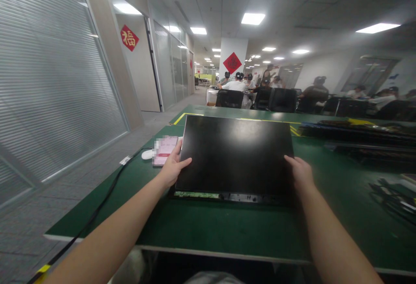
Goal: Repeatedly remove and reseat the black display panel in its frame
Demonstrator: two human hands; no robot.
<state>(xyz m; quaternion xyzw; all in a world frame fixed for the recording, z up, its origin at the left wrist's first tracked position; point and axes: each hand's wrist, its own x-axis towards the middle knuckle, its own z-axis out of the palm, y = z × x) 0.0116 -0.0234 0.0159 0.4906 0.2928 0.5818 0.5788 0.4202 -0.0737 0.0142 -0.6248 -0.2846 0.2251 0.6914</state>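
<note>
A dark, glossy display panel (235, 154) is held by its two short sides, tilted over the green table. My left hand (172, 167) grips its left edge, thumb lying on the front face. On the opposite side, my right hand (300, 171) holds the right edge, with its thumb at the front and the other fingers hidden behind. Below the panel's lower edge a strip of green circuit board (196, 195) and a dark frame (247, 198) show. Whether the panel touches that frame I cannot tell.
Left of the panel lie a phone with a lit screen (165, 149) and a white rounded object (147, 155). A black cable (112, 186) runs over the table's left edge. Dark flat parts (354, 130) and black cables (393, 201) lie at right. Several people sit farther back.
</note>
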